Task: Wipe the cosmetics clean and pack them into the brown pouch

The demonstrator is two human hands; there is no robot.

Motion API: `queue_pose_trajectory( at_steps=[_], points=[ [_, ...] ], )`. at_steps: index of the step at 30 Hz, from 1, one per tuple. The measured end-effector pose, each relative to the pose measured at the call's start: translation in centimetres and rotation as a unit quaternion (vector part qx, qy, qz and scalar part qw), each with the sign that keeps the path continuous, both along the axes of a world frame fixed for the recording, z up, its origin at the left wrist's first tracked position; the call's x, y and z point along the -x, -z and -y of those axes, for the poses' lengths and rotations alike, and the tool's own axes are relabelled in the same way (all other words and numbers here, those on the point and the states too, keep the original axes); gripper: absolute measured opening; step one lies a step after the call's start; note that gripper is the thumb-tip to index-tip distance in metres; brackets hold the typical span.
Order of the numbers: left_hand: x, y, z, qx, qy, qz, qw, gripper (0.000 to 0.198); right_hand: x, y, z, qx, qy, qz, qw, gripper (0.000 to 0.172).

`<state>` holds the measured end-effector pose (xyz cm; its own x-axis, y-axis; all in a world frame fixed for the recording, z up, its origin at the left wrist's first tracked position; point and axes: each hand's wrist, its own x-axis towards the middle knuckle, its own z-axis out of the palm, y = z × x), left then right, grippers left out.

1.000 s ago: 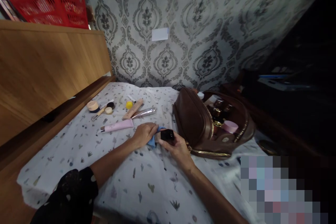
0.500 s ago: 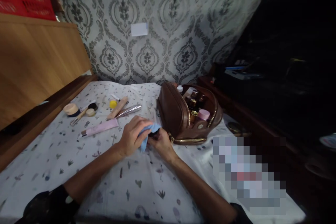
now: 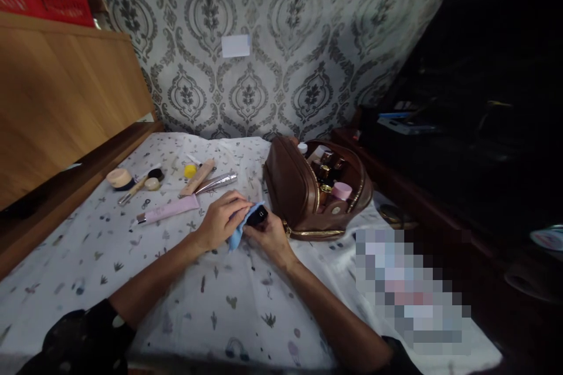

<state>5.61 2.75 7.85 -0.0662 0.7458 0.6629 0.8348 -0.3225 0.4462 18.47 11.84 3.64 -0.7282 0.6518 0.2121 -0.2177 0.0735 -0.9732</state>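
My left hand (image 3: 223, 221) is closed on a light blue cloth (image 3: 237, 236), pressing it against a small black item (image 3: 257, 216). That item is held in my right hand (image 3: 273, 241), its fingers wrapped round it; its exact kind does not show. Just right of my hands stands a brown cosmetic bag (image 3: 290, 187), unzipped, with several bottles and a pink-lidded jar (image 3: 342, 190) inside. To the left of my hands lie a pink tube (image 3: 169, 210), a silver tube (image 3: 217, 182) and a beige tube (image 3: 197, 177).
Farther left are a beige-lidded jar (image 3: 119, 178), a brush (image 3: 133, 191), a black lid (image 3: 155, 174) and a yellow pot (image 3: 190, 170). A wooden cabinet (image 3: 70, 76) borders the left side, a patterned wall (image 3: 281, 88) the back. A blurred-out patch covers something at right.
The black item shows more now, as the blue cloth has slid lower and to the left on it. My hands stay close together in nearly the same place.
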Motion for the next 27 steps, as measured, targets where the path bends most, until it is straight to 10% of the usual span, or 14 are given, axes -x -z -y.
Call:
queue_pose_trajectory(
  at_steps=[7, 13, 21, 27],
  points=[
    [2.6, 1.6, -0.3, 0.148, -0.023, -0.052, 0.987, 0.033, -0.1, -0.2, -0.2, 0.102, 0.030, -0.007, 0.994, 0.062],
    [4.1, 2.9, -0.6, 0.183, -0.044, -0.064, 0.980, 0.028, -0.3, -0.4, -0.2, 0.114, 0.025, -0.007, 0.993, 0.052],
    [3.3, 2.0, -0.4, 0.137, -0.112, -0.032, 0.984, 0.034, -0.2, -0.7, -0.3, 0.120, -0.002, -0.017, 0.993, 0.047],
    [1.4, 0.5, 0.0, 0.071, -0.036, 0.017, 0.997, 0.031, -0.2, -0.6, -0.7, 0.093, 0.019, -0.013, 0.995, 0.044]
  ],
)
